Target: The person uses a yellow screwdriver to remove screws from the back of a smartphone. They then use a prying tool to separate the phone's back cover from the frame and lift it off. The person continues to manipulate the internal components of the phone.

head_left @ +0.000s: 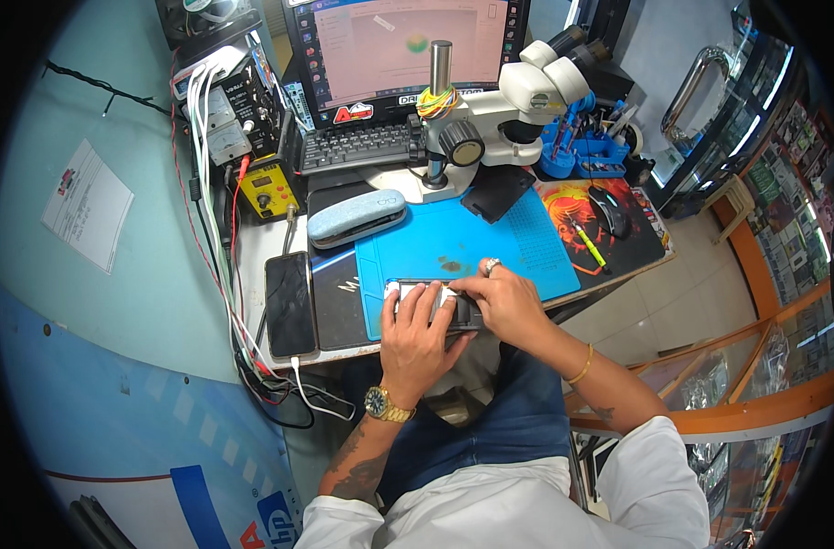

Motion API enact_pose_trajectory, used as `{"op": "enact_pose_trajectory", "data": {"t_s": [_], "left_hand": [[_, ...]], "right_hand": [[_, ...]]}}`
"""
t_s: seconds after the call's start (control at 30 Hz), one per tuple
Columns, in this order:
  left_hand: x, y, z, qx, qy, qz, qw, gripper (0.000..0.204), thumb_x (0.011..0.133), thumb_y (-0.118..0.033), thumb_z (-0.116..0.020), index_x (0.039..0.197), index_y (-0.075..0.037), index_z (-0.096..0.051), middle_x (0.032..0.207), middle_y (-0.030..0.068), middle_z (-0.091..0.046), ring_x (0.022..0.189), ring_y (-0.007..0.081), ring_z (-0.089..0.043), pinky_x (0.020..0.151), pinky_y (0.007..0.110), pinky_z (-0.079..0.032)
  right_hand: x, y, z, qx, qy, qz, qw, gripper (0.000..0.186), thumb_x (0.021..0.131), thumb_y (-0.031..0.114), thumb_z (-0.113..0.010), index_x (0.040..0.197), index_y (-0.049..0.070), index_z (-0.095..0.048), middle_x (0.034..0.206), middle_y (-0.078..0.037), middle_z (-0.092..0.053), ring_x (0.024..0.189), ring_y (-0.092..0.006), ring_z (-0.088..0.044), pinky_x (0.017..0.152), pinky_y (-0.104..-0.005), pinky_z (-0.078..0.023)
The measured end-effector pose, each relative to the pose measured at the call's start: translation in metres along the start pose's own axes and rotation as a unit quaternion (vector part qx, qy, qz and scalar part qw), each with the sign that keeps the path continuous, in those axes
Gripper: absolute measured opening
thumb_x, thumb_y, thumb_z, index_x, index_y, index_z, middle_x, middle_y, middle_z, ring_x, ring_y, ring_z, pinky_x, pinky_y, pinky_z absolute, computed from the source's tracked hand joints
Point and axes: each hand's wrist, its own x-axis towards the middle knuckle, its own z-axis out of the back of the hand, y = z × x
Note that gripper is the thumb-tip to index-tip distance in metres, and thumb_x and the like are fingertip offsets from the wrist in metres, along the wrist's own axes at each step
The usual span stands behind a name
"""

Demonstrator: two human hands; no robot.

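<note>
Near the front edge of the blue mat (408,238) lies a dark phone-like device (468,313) with a white section on top, partly hidden by fingers. My left hand (411,339) grips it, fingertips across the white section and thumb at the lower right. My right hand (501,302) is at the device's upper right, index fingertip touching it and other fingers curled; whether it pinches a small item is hidden.
A black phone (289,302) with cable lies left. Behind are a glasses case (356,218), black flat object (497,192), microscope (536,87), keyboard (353,145) and monitor (394,50). A mouse (606,212) and yellow tool (584,240) sit right; instruments and wires (272,192) left.
</note>
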Motion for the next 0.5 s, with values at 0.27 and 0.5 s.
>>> {"op": "enact_pose_trajectory", "data": {"t_s": [0.27, 0.5], "left_hand": [[0.0, 0.001, 0.0, 0.004, -0.003, 0.0, 1.0, 0.056, 0.069, -0.037, -0.089, 0.115, -0.01, -0.069, 0.131, 0.0118, -0.064, 0.123, 0.0319, -0.059, 0.105, 0.056, -0.041], [0.0, 0.0, 0.001, -0.002, 0.002, 0.001, 1.0, 0.057, 0.07, -0.037, -0.088, 0.117, -0.01, -0.069, 0.131, 0.0118, -0.064, 0.123, 0.0318, -0.059, 0.105, 0.056, -0.041]], "right_hand": [[0.005, -0.005, 0.008, -0.005, 0.025, 0.022, 0.999, 0.028, 0.087, 0.003, -0.065, 0.111, 0.011, -0.076, 0.089, -0.013, -0.063, 0.084, -0.0333, -0.064, 0.071, -0.0436, -0.053], [0.001, 0.0, 0.005, -0.056, -0.005, 0.071, 0.996, 0.031, 0.083, 0.004, -0.07, 0.111, 0.014, -0.077, 0.087, -0.01, -0.06, 0.083, -0.0294, -0.063, 0.066, -0.0414, -0.052]]}}
